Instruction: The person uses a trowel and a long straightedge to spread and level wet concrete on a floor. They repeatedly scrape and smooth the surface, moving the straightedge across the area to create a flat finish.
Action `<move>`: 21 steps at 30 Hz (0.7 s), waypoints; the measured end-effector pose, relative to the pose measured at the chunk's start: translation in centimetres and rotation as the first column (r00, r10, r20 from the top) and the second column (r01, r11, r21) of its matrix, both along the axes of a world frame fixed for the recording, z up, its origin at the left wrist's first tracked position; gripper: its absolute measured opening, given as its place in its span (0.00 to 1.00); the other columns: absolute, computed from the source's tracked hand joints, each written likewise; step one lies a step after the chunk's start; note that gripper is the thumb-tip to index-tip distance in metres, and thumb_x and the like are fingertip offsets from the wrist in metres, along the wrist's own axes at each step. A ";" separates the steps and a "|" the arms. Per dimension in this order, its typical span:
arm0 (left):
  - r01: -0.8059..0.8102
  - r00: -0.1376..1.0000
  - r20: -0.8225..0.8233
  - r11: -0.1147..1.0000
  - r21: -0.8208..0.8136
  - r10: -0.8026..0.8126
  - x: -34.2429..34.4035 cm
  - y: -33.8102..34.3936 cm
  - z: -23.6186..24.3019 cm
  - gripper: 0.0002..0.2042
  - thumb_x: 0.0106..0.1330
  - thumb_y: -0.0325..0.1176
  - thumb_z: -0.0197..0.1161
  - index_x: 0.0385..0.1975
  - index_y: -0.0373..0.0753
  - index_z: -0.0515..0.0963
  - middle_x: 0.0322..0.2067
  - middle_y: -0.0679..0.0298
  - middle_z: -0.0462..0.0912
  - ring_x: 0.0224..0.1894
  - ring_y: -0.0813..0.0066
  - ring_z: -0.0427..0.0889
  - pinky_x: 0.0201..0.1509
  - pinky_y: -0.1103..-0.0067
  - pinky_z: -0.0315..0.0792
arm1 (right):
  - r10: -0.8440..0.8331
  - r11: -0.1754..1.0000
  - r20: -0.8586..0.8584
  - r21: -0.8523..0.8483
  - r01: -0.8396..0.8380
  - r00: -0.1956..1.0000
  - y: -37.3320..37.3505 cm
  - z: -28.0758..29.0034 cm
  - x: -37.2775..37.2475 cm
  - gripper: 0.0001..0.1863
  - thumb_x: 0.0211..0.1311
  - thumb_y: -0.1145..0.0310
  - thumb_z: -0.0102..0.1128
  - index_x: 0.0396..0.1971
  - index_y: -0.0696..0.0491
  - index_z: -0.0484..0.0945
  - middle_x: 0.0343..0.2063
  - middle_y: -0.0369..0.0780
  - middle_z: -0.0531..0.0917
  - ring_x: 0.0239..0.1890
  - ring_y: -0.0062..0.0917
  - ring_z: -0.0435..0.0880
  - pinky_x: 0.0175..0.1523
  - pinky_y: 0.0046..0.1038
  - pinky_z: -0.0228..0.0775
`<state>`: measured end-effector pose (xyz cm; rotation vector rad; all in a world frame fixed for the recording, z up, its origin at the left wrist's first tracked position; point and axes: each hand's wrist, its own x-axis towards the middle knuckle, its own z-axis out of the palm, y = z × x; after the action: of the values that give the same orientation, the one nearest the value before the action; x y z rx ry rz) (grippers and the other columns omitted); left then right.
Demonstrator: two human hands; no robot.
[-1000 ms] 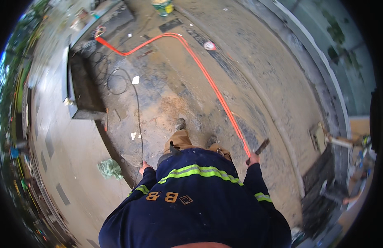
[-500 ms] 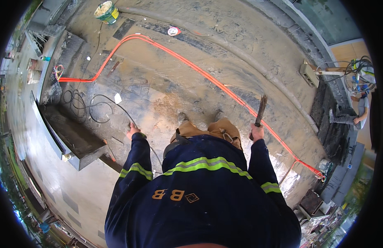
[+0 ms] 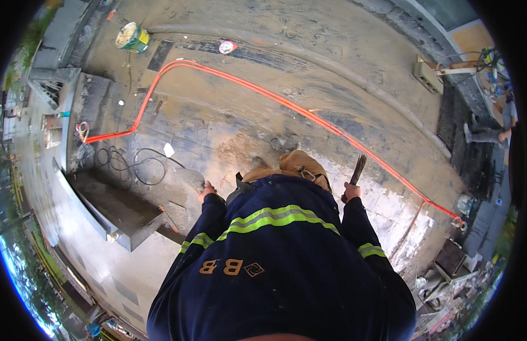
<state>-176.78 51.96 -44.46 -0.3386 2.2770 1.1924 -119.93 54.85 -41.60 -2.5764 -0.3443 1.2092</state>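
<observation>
My left hand [image 3: 207, 192] is closed round the handle of a trowel [image 3: 190, 178], whose grey, mud-coloured blade points away to the upper left above the floor. My right hand [image 3: 351, 192] grips a dark, stick-like tool with a ragged end [image 3: 359, 169]. It stands up and slightly right from the fist, and I cannot make out its exact kind. A pair of orange conduits [image 3: 275, 98] runs across the wet, muddy floor ahead of me, past the tool's far side.
A long open metal trough [image 3: 115, 199] stands at the left, near a coiled black cable [image 3: 149, 167]. A green bucket [image 3: 132, 38] sits at the far left. A grey hose [image 3: 354, 79] crosses the far floor. Another person [image 3: 491, 133] is at the right edge beside a concrete block [image 3: 427, 77].
The floor and its objects have shifted in view as I move. My left hand, with the trowel, is closer to my body. The right hand still holds the dark tool, now slightly lower in view.
</observation>
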 end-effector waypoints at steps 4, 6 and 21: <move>0.157 0.987 -0.006 0.960 -0.230 -0.163 0.1 -1.5 1.9 0.18 0.54 0.39 0.64 0.30 0.28 0.72 0.14 0.60 0.75 0.13 0.73 0.72 0.15 0.77 0.65 | -0.065 0.992 -0.154 0.099 0.081 0.986 6.4 1.5 -2.2 0.14 0.52 0.63 0.58 0.17 0.54 0.66 0.09 0.35 0.64 0.07 0.26 0.67 0.09 0.31 0.60; 0.104 0.991 -0.062 0.969 -0.226 -0.121 -1.7 -1.6 2.8 0.19 0.54 0.40 0.64 0.32 0.27 0.71 0.14 0.60 0.75 0.13 0.73 0.72 0.15 0.78 0.65 | -0.043 0.985 -0.242 0.154 0.082 0.969 9.5 1.2 -3.0 0.14 0.52 0.63 0.58 0.17 0.55 0.66 0.09 0.35 0.64 0.06 0.25 0.66 0.09 0.30 0.60; -0.206 0.961 -0.144 0.959 0.194 0.235 2.8 8.1 14.2 0.12 0.54 0.35 0.65 0.25 0.32 0.74 0.16 0.62 0.74 0.16 0.72 0.73 0.21 0.77 0.68 | 0.085 0.981 -0.216 0.189 -0.044 0.973 19.5 -4.1 3.5 0.15 0.50 0.63 0.61 0.17 0.55 0.67 0.10 0.35 0.66 0.07 0.25 0.68 0.11 0.29 0.62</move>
<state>-174.01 60.02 -30.25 -0.4503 2.2956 1.5801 -116.44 74.33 -45.69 -2.2635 -0.4694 1.4034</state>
